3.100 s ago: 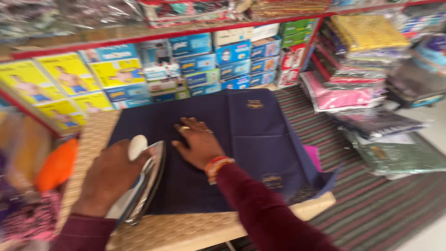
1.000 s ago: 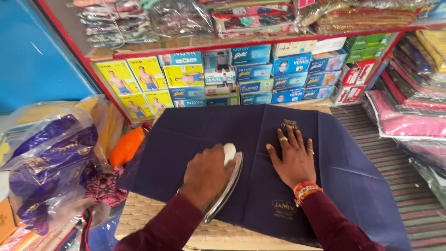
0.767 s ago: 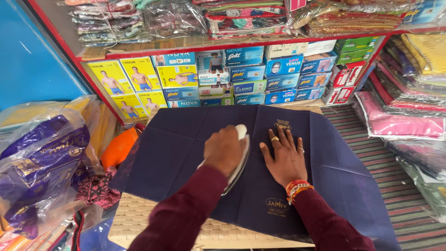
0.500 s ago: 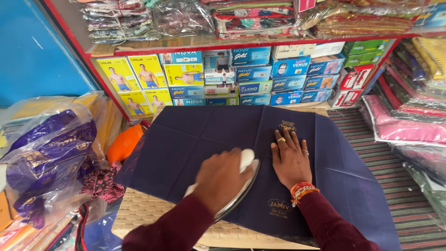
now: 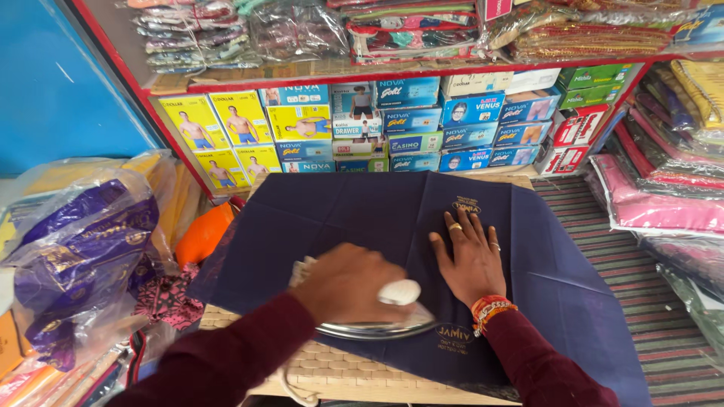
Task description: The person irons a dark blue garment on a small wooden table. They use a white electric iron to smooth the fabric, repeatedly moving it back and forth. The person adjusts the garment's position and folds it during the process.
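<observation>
Navy-blue cloth point(image 5: 354, 218) lies spread flat over a woven mat pad point(image 5: 339, 373), in front of a red shelf point(image 5: 392, 68) stacked with small printed boxes point(image 5: 452, 120). On the cloth's near edge the left hand point(image 5: 343, 283) is clenched around the white handle of a clothes iron point(image 5: 377, 325), its metal sole resting on the fabric. Just beside the iron, the right hand point(image 5: 471, 256) lies released, palm down with fingers spread, pressing the cloth flat.

Bare cloth point(image 5: 362, 215) beyond iron point(image 5: 377, 324)
</observation>
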